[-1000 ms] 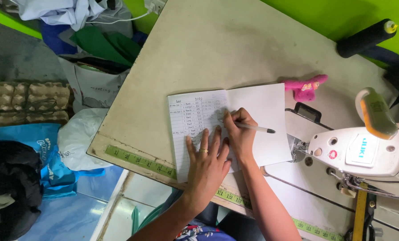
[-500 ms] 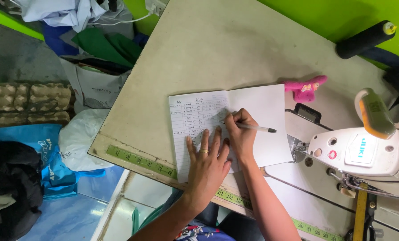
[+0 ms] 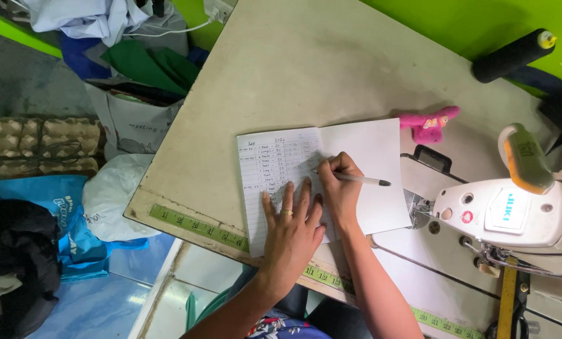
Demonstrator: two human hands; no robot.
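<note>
Change: we see almost none since a second ago; both hands sit on the notebook as before, and the pen barely shifts its angle.
Left hand: our left hand lies flat, fingers spread wide, palm down on the lower part of the written page, holding nothing; a ring shows on one finger.
Right hand: our right hand is curled closed around the pen, its tip end tucked under the fingers near the centre fold.
Pen: slim, pale barrel with a dark cap end pointing right across the blank page.
Notebook: the notebook lies open on the table, left page ruled and filled with handwritten rows, right page plain white.
Table: the table is a worn, scuffed beige board with a green tape measure strip along the near edge.
Sewing machine: the white sewing machine, glossy and rounded, stands just right of the notebook.
Toy: a fuzzy pink toy lies near the notebook's upper right corner.
Floor side: stacked pulp egg trays and a blue bag lie left of the table.
</note>
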